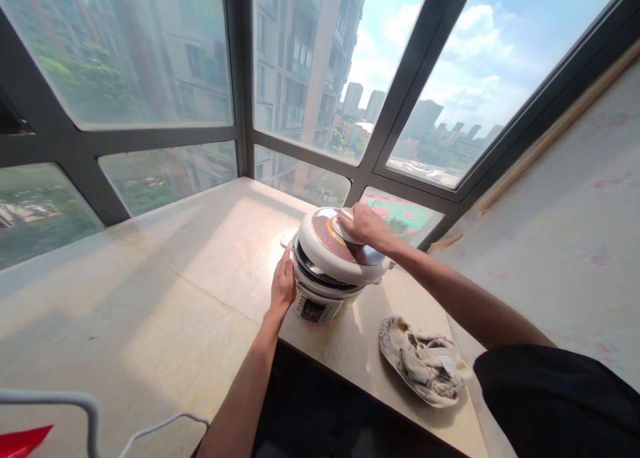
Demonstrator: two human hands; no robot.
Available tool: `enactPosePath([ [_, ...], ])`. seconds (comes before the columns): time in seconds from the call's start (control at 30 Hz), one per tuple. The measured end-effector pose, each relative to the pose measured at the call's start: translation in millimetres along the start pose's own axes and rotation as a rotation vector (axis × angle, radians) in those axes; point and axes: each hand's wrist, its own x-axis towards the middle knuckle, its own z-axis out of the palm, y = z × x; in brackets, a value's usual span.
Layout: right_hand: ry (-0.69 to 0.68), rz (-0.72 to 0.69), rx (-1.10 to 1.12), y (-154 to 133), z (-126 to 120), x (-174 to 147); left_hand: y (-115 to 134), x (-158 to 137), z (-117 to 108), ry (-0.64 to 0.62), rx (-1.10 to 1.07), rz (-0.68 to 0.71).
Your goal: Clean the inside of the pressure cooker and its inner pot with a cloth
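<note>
A white electric pressure cooker (320,305) with a dark control panel stands near the counter's front edge. Its round lid (325,245) is tilted, and a dark gap shows between lid and body at the front left. My right hand (367,225) is closed around the knob on top of the lid. Against the cooker's left side rests my left hand (283,281), its fingers stretched out along the rim. The cooker's inside is hidden.
A crumpled patterned cloth (425,361) lies on the pale counter (165,298) to the right of the cooker. A white cable (160,425) and a red item (25,439) are at lower left. Dark-framed windows (305,141) border the counter; a wall stands at right.
</note>
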Motion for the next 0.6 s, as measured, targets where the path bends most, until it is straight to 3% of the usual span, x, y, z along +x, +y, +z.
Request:
enactPosePath([
  [0.37,-0.008,-0.115,-0.129,-21,27,-6,-5,-1,-16,-0.14,-0.141,-0.085],
  [0.6,0.006,-0.107,-0.172,-20,42,-11,-6,-2,-15,-0.111,-0.135,-0.105],
])
